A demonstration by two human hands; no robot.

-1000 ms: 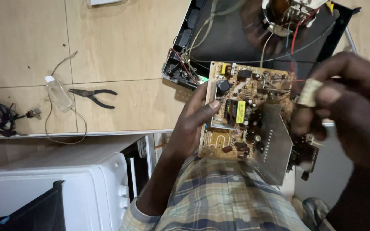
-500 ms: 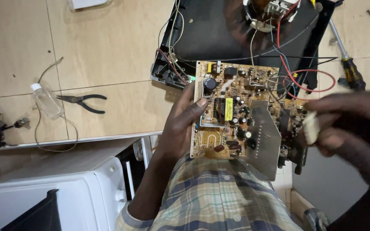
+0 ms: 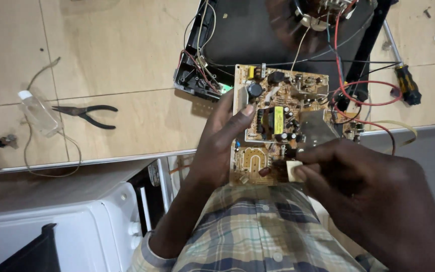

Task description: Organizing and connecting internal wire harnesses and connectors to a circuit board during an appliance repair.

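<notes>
My left hand [image 3: 223,140] grips the left edge of a tan circuit board [image 3: 278,108] crowded with capacitors, a yellow transformer and a grey metal heat sink, holding it tilted above my lap. My right hand [image 3: 363,194] pinches a small pale block [image 3: 293,170] against the board's lower right part. Red and black wires [image 3: 363,98] run from the board to the open black casing [image 3: 258,35] on the table behind it.
Black-handled pliers [image 3: 87,114], a small clear bottle [image 3: 37,112] and a thin loose wire lie on the wooden tabletop at left. A black-and-yellow screwdriver [image 3: 405,80] lies at right. A white appliance [image 3: 51,231] stands below the table edge.
My right hand has come down from the board's right side to its lower part, bringing the pale block onto it. The left hand keeps its grip; the view has shifted.
</notes>
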